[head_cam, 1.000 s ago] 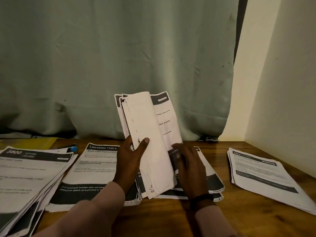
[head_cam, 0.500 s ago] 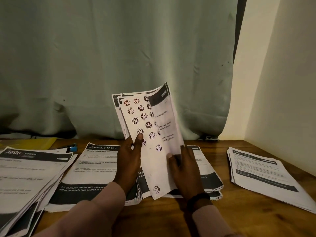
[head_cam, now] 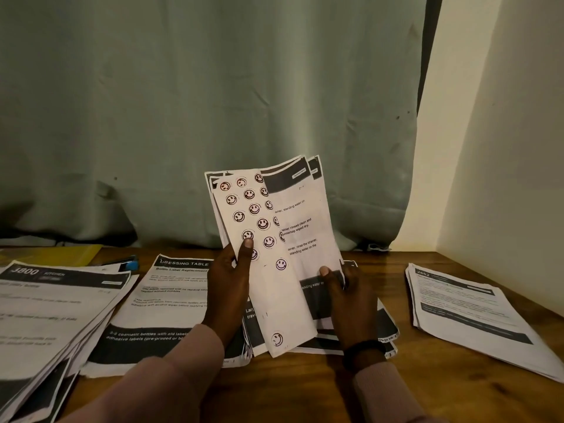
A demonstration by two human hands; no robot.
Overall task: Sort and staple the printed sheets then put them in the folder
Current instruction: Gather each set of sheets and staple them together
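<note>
Brown wooden table [head_cam: 305, 389] was boxed in: grey-green curtain [head_cam: 213, 102] at back, cream wall [head_cam: 503, 148] on the right. Bare wood showed btwn centre papers & the right-hand white printed stack [head_cam: 470, 312]. Left hand [head_cam: 229, 285] held a fanned bundle of printed sheets w/ a smiley-sticker page [head_cam: 274, 245] upright, grip clenched on its left edge, thumb on a smiley. Right hand [head_cam: 351, 297] pinched the bundle's lower right.

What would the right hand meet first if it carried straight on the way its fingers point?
The right hand would probably first meet the held printed sheets it already pinches; beyond them hangs the curtain, though depth is unclear.
</note>
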